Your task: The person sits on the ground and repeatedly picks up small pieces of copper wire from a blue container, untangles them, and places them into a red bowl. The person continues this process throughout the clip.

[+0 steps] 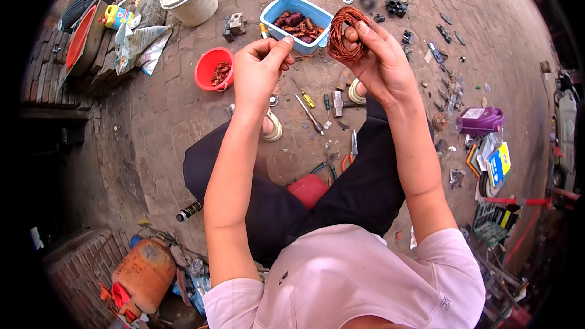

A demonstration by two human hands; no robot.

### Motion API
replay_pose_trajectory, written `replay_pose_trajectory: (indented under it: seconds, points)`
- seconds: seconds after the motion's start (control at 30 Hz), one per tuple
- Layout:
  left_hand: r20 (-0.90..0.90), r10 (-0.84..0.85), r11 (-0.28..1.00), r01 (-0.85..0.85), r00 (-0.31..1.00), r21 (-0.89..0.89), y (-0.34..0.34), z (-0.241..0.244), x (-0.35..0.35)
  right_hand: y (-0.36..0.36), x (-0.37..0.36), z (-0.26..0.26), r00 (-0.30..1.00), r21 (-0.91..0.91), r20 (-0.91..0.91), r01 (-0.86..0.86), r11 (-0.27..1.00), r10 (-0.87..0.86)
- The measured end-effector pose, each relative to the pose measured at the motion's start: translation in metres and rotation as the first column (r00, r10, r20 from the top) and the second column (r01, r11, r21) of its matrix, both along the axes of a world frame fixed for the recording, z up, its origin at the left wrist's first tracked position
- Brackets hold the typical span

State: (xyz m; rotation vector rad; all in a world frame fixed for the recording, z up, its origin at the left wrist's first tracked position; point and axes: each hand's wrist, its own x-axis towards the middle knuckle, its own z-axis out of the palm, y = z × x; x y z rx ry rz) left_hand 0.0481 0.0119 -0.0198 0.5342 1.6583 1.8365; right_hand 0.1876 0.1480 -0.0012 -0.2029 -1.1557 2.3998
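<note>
My right hand (pixel 386 59) grips a coil of reddish-brown copper wire (pixel 337 36), thumb on its near side. My left hand (pixel 263 66) is raised across from it, thumb pressed to the curled fingers. Whether a thin strand sits in that pinch is too fine to see. Below and beyond both hands is a light-blue plastic basin (pixel 273 5) holding copper windings (pixel 304 27). A red plastic bucket (pixel 201 69) with small copper-coloured pieces (pixel 221 73) is left of my left hand.
Between my feet lie screwdrivers (pixel 308 99), a hammer (pixel 337 103), orange-handled scissors (pixel 351 151) and green-handled pliers (pixel 327 167). A white bucket (pixel 192 2) stands at far left. Black plastic scraps (pixel 443 34) and a purple jug (pixel 482 121) are on the right. An orange gas cylinder (pixel 144 274) is at lower left.
</note>
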Motion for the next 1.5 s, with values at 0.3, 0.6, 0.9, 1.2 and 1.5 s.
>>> replay_pose_trajectory:
  seconds: [0.3,0.6,0.9,1.2,1.5]
  points:
    - [0.002,-0.111,0.994,0.111,0.994,0.015,-0.002,0.002,0.000,-0.002,-0.001,0.005,0.996,-0.027,0.035,0.081,0.996,-0.080]
    - [-0.018,-0.108,0.994,0.109,0.994,0.019,-0.001,0.000,0.000,-0.001,-0.001,0.003,0.997,-0.041,0.031,0.066,0.997,-0.064]
    - [0.260,-0.178,0.983,0.159,0.949,0.091,-0.006,0.003,-0.003,-0.002,-0.002,0.002,0.998,-0.042,0.032,0.056,0.998,-0.054]
    - [-0.124,-0.218,0.969,0.199,0.968,-0.146,-0.004,0.008,0.000,-0.003,-0.002,0.002,1.000,-0.037,0.016,0.027,0.999,-0.026]
    - [-0.345,-0.345,0.935,0.288,0.873,-0.207,-0.004,-0.001,-0.001,0.002,0.000,-0.004,0.999,-0.010,0.032,0.006,1.000,-0.006]
